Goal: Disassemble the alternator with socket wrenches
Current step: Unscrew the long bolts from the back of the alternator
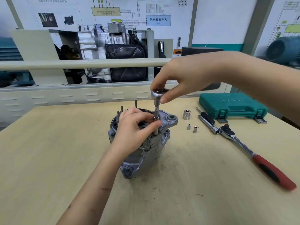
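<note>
Workshop setting: a pale wooden bench (48, 159) fills the near field, with a cutaway engine display (113, 51) and wiring-diagram boards (146, 13) behind a rail at the far side. At bench centre stands the alternator (146, 148), a grey cast housing set on end. At far right lies a closed green tool case (232, 105). Near right of it, a ratchet wrench with a red-and-black handle (253, 154) rests on the bench, its head beside an extension bar (207, 121). The right hand (186, 75) pinches the round head of a small socket driver (157, 109), which stands upright on the top of the alternator. The left hand (134, 127) rests on the housing, thumb and fingers curled round the driver's lower shaft. Between alternator and wrench stand one large socket (186, 114) and two small sockets (192, 128), apart from each other.
</note>
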A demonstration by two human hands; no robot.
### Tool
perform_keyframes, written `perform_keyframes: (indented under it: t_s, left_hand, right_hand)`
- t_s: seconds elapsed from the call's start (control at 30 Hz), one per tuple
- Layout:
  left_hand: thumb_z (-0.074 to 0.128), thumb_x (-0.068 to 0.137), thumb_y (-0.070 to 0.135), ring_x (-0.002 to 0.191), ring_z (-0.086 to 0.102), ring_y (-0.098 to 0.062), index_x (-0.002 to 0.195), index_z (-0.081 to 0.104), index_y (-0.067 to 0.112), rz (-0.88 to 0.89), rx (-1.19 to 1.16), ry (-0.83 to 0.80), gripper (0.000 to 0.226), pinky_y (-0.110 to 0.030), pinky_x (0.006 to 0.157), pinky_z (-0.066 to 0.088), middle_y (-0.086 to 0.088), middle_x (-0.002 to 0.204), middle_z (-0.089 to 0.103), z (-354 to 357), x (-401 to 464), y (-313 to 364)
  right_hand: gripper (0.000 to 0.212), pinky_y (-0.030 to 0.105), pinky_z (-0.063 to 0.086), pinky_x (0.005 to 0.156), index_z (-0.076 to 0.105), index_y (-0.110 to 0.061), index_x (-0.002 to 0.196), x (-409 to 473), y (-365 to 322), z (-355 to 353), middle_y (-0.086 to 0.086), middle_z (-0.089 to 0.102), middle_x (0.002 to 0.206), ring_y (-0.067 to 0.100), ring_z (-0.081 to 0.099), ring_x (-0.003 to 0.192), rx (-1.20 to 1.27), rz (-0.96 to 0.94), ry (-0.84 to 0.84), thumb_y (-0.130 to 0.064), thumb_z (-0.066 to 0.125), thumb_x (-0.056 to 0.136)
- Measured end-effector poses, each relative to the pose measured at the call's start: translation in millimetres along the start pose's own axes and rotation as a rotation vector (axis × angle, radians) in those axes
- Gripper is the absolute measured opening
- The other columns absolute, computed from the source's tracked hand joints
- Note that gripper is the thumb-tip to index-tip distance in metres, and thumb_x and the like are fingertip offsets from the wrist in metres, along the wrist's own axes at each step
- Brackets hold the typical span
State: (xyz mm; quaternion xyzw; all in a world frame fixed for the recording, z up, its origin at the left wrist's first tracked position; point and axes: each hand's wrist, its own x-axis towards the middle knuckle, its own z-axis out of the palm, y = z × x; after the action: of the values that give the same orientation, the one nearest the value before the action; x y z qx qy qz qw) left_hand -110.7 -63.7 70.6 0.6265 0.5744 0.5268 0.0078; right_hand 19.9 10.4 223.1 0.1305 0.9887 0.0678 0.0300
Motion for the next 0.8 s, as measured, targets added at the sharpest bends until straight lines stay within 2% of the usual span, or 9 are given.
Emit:
perform_keyframes:
  t_s: [0.1, 0.13, 0.2, 0.27, 0.33, 0.47, 0.57, 0.67, 0.8]
  left_hand:
    - [0.073, 0.072, 0.031, 0.086, 0.039, 0.021, 0.069, 0.058, 0.039, 0.027, 0.026, 0.002, 0.017, -0.04, 0.09, 0.034, 0.05, 0.081, 0.05, 2.1, 1.1, -1.2]
    - [0.072, 0.071, 0.034, 0.086, 0.038, 0.023, 0.07, 0.063, 0.034, 0.032, 0.03, 0.007, 0.009, -0.037, 0.088, 0.032, 0.051, 0.079, 0.049, 3.0, 1.6, -1.3]
    - [0.066, 0.066, 0.045, 0.085, 0.038, 0.023, 0.072, 0.068, 0.026, 0.019, 0.025, 0.031, 0.02, -0.033, 0.086, 0.027, 0.043, 0.068, 0.053, 4.5, 1.3, -0.5]
    - [0.06, 0.063, 0.051, 0.084, 0.039, 0.021, 0.068, 0.063, 0.032, 0.004, 0.013, 0.039, 0.02, -0.031, 0.086, 0.025, 0.038, 0.063, 0.053, 4.9, 1.0, 0.4]
    - [0.062, 0.063, 0.051, 0.084, 0.04, 0.02, 0.063, 0.056, 0.041, 0.001, 0.007, 0.037, 0.012, -0.034, 0.087, 0.029, 0.039, 0.066, 0.054, 4.0, 1.1, 1.4]
    - [0.074, 0.071, 0.032, 0.084, 0.04, 0.017, 0.063, 0.052, 0.044, 0.001, 0.016, 0.025, 0.027, -0.039, 0.089, 0.034, 0.037, 0.071, 0.055, 3.1, 0.5, -0.1]
    - [0.074, 0.073, 0.029, 0.085, 0.038, 0.02, 0.072, 0.058, 0.043, 0.024, 0.019, 0.011, 0.021, -0.041, 0.09, 0.035, 0.027, 0.069, 0.048, 1.8, 0.1, 0.4]
    - [0.072, 0.076, 0.026, 0.085, 0.037, 0.022, 0.085, 0.069, 0.029, 0.038, 0.027, -0.008, 0.01, -0.045, 0.091, 0.035, 0.027, 0.075, 0.047, 0.8, -0.1, -0.7]
    - [0.073, 0.074, 0.025, 0.085, 0.041, 0.018, 0.076, 0.064, 0.033, 0.009, 0.007, 0.005, 0.012, -0.048, 0.093, 0.036, 0.031, 0.067, 0.052, 0.0, 0.5, 1.2]
  right_hand:
    - [0.046, 0.022, 0.043, 0.066, 0.059, -0.025, 0.105, -1.5, 1.0, 1.2, -0.011, 0.067, 0.083, 0.003, 0.057, 0.075, -0.02, 0.085, 0.008, -0.058, 0.049, 0.074]
    - [0.049, 0.02, 0.041, 0.062, 0.059, -0.022, 0.103, -1.3, 1.1, 3.0, -0.01, 0.067, 0.077, 0.002, 0.056, 0.07, -0.042, 0.099, 0.011, -0.059, 0.047, 0.074]
    - [0.054, 0.022, 0.036, 0.053, 0.062, -0.011, 0.09, 0.3, 1.2, 7.4, -0.002, 0.061, 0.061, 0.011, 0.051, 0.058, -0.109, 0.122, 0.042, -0.06, 0.042, 0.078]
    - [0.06, 0.026, 0.03, 0.047, 0.057, -0.005, 0.072, 2.5, -1.9, 12.5, 0.007, 0.048, 0.056, 0.017, 0.039, 0.051, -0.15, 0.152, 0.092, -0.061, 0.037, 0.08]
    - [0.06, 0.019, 0.03, 0.042, 0.053, -0.006, 0.065, 4.6, -4.7, 15.0, 0.003, 0.047, 0.054, 0.015, 0.035, 0.048, -0.112, 0.167, 0.116, -0.062, 0.038, 0.08]
    - [0.041, 0.024, 0.033, 0.053, 0.049, -0.016, 0.073, 4.3, -4.2, 9.3, -0.007, 0.057, 0.062, 0.011, 0.046, 0.057, -0.082, 0.099, 0.046, -0.057, 0.045, 0.079]
    - [0.026, 0.028, 0.041, 0.069, 0.054, -0.021, 0.097, 0.5, 0.6, 5.7, -0.009, 0.059, 0.086, 0.011, 0.053, 0.077, -0.073, 0.043, -0.005, -0.044, 0.052, 0.085]
    - [0.024, 0.026, 0.04, 0.082, 0.056, -0.023, 0.11, -1.1, 5.4, 4.4, -0.012, 0.055, 0.097, 0.007, 0.051, 0.09, 0.002, -0.003, 0.005, -0.032, 0.056, 0.088]
    - [0.026, 0.036, 0.045, 0.087, 0.057, -0.026, 0.107, -0.8, 5.4, 2.3, -0.013, 0.058, 0.096, 0.011, 0.056, 0.092, 0.014, 0.009, -0.001, -0.039, 0.058, 0.084]
